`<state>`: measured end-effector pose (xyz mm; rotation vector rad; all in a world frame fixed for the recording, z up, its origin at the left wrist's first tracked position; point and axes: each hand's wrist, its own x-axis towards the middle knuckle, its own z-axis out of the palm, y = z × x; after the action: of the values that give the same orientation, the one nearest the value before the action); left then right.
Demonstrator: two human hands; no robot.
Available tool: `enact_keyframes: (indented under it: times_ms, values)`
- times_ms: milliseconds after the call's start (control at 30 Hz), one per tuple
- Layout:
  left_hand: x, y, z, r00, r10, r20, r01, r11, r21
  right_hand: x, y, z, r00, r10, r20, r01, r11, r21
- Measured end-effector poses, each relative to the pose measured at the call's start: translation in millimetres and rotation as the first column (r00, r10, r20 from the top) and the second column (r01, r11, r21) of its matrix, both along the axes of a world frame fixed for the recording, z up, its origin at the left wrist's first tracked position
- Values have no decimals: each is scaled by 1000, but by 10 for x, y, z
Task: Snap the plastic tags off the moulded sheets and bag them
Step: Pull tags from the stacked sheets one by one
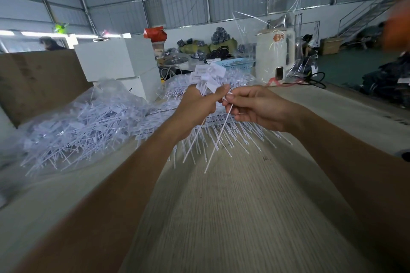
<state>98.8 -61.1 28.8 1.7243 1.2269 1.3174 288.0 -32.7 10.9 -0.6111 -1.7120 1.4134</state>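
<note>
Head view, table: heaped sheets and a bagged pile, both light and springy.
Left hand: clenched round a tag bundle, held below the heads.
Right hand: pinches one tag, thin and bendy, likely slippery; best gripped near the head.

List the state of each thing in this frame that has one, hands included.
left hand: gripping a bunch of tags, heads up
right hand: pinching a single tag by its top, tail hanging down
moulded sheets: lying on the table, unsnapped
bagged tags: heaped in clear plastic at left
clear bag: standing upright beyond the table
</note>
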Motion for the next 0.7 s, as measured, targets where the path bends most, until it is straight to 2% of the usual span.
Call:
enact_keyframes:
  times_ms: [133,267,367,433,533,700]
  values:
    - [12,-23,5,996,-54,65,57,998,-36,10,-19,13,1000,15,3,-15,1000,-3]
    - [-14,-11,76,976,-76,205,95,992,-88,-3,-41,71,994,1,-112,-4,1000,-29]
    - [-30,16,58,979,-92,180,110,990,-92,-19,-59,62,1000,-10,4,10,1000,25]
    - [-18,15,29,991,-69,115,78,994,-78,-53,-63,40,994,-67,90,60,995,81]
    - [-2,48,3,995,9,99,2,995,-105,-104,-55,24,971,-214,108,191,962,195]
    - [-46,81,10,989,57,137,-26,975,-219,-208,-51,76,878,-440,186,278,787,551]
